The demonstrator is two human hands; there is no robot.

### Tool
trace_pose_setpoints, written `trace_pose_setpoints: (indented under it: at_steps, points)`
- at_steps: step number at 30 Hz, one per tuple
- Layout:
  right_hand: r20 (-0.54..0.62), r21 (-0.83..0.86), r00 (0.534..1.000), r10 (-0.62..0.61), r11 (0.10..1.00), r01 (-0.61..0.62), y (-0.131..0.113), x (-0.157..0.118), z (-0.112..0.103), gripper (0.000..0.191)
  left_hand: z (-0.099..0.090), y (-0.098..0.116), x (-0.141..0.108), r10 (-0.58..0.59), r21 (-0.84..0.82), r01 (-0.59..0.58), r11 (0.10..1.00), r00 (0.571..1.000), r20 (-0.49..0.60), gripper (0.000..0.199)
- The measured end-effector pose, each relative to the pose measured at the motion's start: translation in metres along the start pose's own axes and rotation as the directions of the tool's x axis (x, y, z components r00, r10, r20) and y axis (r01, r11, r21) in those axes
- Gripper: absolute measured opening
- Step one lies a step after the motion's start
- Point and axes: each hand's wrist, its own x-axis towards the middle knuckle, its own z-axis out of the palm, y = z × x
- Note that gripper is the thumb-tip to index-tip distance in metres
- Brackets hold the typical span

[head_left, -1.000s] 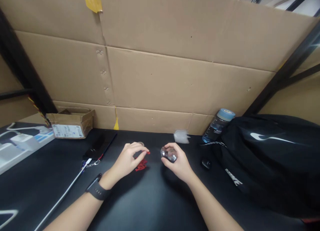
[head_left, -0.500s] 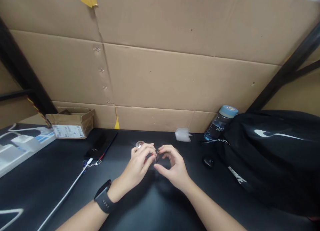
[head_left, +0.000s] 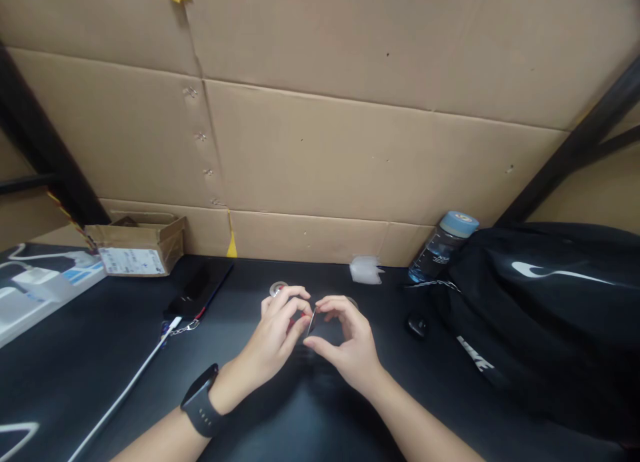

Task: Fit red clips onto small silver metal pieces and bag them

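Note:
Between my two hands is a thin, dark, flat piece (head_left: 311, 321), seen almost edge-on, its outline like a small disc. My right hand (head_left: 347, 335) grips its rim, with the thumb below and the fingertips above. My left hand (head_left: 281, 323) is closed in a pinch at its left side. A bit of red shows among the left fingers, but what they hold is mostly hidden. Just behind the left hand lies a small, pale, ring-shaped item (head_left: 277, 288), partly covered. Another round edge (head_left: 353, 301) peeks out behind the right hand.
On the left are a power strip (head_left: 75, 282), a cardboard box (head_left: 140, 249), a phone (head_left: 203, 289) and a white cable (head_left: 125, 389). A crumpled translucent wrapper (head_left: 366, 270), water bottle (head_left: 440, 249), black mouse-like object (head_left: 417, 325) and black backpack (head_left: 550, 315) stand to the right. Cardboard (head_left: 320, 149) walls the back.
The thin piece has tilted, its lower end swinging left along with my right thumb. Both hands otherwise stay in nearly the same place; the camera view has shifted slightly.

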Motion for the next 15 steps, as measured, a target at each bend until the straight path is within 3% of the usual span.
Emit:
trace_pose_setpoints:
  at_steps: [15]
  points:
    - [-0.037,-0.008,0.999,-0.01,1.0,0.01,0.0035,-0.0011,0.0006,0.037,0.0014,-0.001,-0.001,0.033,0.015,-0.033,0.999,0.999,-0.004,0.017]
